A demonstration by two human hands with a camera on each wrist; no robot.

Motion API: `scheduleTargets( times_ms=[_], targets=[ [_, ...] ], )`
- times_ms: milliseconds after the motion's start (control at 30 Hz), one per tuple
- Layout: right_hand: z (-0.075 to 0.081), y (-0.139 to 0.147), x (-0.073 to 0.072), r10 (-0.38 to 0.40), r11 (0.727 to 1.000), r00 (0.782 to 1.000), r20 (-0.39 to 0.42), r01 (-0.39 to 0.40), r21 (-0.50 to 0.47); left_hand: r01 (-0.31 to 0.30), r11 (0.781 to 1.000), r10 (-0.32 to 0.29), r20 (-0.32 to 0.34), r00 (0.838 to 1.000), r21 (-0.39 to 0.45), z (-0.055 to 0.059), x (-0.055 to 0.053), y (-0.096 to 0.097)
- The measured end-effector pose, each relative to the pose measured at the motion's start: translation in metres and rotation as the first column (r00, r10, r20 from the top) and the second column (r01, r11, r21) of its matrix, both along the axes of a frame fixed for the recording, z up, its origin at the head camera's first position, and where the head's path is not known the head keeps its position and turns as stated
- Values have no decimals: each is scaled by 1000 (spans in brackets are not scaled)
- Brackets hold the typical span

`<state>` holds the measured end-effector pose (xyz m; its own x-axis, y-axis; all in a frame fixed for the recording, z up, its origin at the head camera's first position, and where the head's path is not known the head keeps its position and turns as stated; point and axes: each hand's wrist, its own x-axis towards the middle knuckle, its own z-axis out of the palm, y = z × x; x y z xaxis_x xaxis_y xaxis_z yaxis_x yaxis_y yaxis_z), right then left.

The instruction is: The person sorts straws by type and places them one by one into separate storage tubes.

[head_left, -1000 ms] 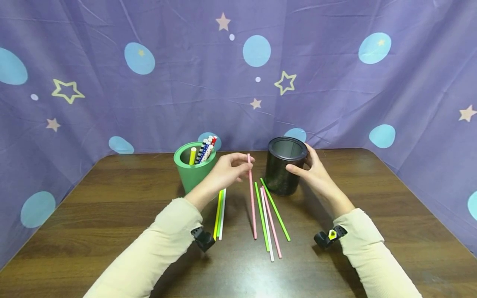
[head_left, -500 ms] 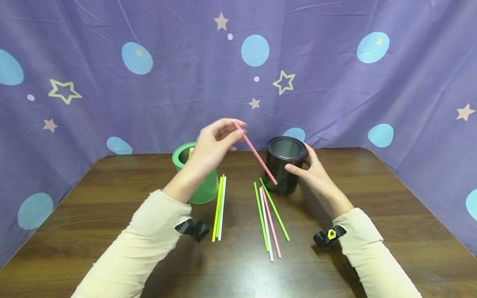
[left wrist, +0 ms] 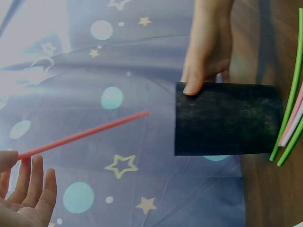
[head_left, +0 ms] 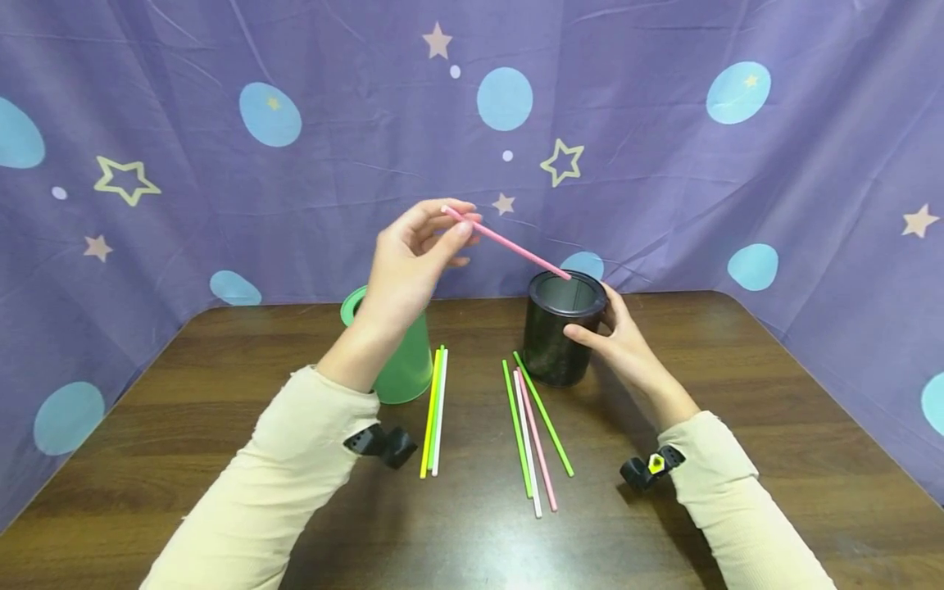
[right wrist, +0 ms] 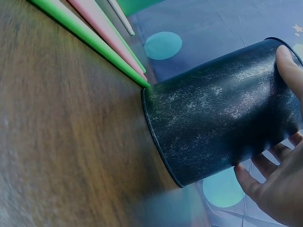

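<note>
My left hand [head_left: 416, 258] pinches a thin pink straw-like stick [head_left: 509, 243] near its upper end, between thumb and fingers. The stick slants down to the right, its lower tip over the opening of a black cylindrical container [head_left: 558, 348]. In the left wrist view, the stick [left wrist: 85, 135] points toward the container [left wrist: 227, 120] with a gap between them. My right hand [head_left: 627, 348] holds the upright container from its right side, thumb in front and fingers behind. In the right wrist view, this hand [right wrist: 279, 182] spans the container [right wrist: 213, 113] near its rim.
A green container [head_left: 409, 365] stands at left, partly hidden by my left arm. Yellow, green and white sticks [head_left: 435, 414] lie beside it. Several green, white and pink sticks [head_left: 534, 442] lie before the black container. A purple curtain [head_left: 634, 205] hangs behind the wooden table [head_left: 774, 393].
My left hand has lifted the pink stick off the table, up and leftward, and tilted it so its lower tip swung to the black container's rim. My right hand has stayed put.
</note>
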<state>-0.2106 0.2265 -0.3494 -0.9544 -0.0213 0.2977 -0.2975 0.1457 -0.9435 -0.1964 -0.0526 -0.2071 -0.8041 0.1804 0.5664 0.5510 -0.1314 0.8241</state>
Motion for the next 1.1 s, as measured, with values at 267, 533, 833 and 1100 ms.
scheduleTargets(
  times_ms=[267, 533, 833, 1100],
  targets=[
    [1, 0, 2, -8, 1000, 1000, -3, 8, 20, 44, 993, -45, -10, 999, -106, -11, -2, 16],
    [1, 0, 2, -12, 1000, 1000, 6, 11, 19, 58, 981, -60, -5, 998, -187, -22, -3, 26],
    [1, 1, 2, -9, 1000, 1000, 2, 9, 17, 75, 964, -76, 7, 997, -256, -29, -6, 31],
    [1, 1, 1, -8, 999, 1000, 6, 8, 32, 89, 950, -96, -10, 995, -300, -30, -5, 31]
  ],
)
